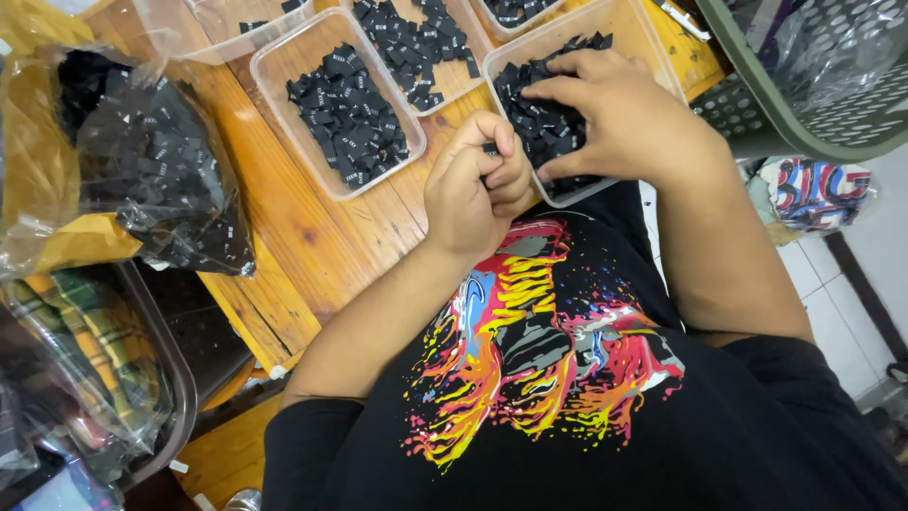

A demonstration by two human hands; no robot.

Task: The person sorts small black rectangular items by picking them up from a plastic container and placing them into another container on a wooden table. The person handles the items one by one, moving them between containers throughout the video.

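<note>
My left hand (473, 185) is curled at the near edge of the wooden table (303, 227), fingers closed around a few small black fabric labels. My right hand (615, 114) reaches into a clear plastic tub (624, 24), fingertips pressed down on the heap of black labels (544, 123) inside it. The two hands almost touch at the tub's near left corner. A second clear tub (284, 114) to the left holds a pile of the same black labels (345, 109).
Several more clear tubs of labels (416, 43) stand further back. A clear plastic bag of black labels (161, 170) lies at the left on yellow wrapping. A green plastic basket (804, 114) sits at the right. Bagged checked cloth (85, 360) lies below left.
</note>
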